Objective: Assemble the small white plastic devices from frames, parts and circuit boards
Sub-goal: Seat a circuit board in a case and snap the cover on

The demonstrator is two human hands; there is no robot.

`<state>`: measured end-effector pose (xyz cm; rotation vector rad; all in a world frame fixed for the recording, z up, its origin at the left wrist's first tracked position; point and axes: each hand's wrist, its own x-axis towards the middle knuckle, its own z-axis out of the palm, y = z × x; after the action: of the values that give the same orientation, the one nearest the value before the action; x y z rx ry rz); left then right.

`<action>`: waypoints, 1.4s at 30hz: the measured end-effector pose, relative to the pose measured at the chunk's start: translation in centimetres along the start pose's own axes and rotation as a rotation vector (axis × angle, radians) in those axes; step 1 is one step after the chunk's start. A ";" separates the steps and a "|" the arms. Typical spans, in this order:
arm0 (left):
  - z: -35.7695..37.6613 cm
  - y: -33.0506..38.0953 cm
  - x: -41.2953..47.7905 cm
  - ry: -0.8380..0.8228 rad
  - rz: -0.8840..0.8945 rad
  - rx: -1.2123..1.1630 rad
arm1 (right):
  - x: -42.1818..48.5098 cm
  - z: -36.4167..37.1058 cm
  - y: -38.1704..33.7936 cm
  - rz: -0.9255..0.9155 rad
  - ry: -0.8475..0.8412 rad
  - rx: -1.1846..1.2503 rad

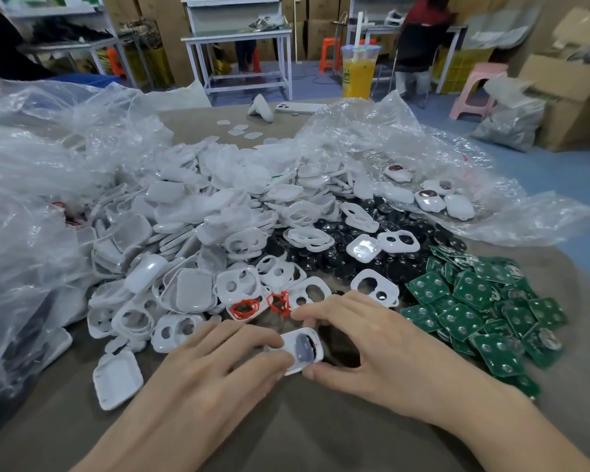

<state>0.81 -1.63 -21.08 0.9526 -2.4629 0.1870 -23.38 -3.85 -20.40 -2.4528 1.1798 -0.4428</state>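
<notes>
Frames (191,226) are lying heaped across the picture's centre on the surface (286,420). Boards (474,308) are piling at lower right, with discs (338,264) sitting between them. A device (302,349) is being held before them at lower centre, and a cup (358,73) is standing behind at upper centre.

We could not make out the blurred dark part (341,349) beneath our right hand (382,345), and our left hand (212,366) covered the nearest side of the white frame (298,333).

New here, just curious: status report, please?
One white frame pinched by left hand, right hand. Inside, dark part. Nearby circuit boards right, frame pile ahead; nothing blocks.
</notes>
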 end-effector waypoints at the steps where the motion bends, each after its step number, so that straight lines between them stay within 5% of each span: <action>1: 0.0 0.1 0.0 -0.007 -0.011 -0.005 | 0.0 0.0 0.0 -0.001 0.000 -0.001; 13: -0.9 0.0 -1.8 0.039 -0.182 -0.130 | 0.1 0.0 0.0 0.006 0.013 0.027; 42: -0.7 0.7 -0.6 -0.101 -0.221 -0.191 | 0.1 0.1 0.0 -0.025 0.039 0.004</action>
<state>0.98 -0.51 -20.68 1.1630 -2.3894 -0.1716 -23.27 -3.92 -20.50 -2.4684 1.1643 -0.5021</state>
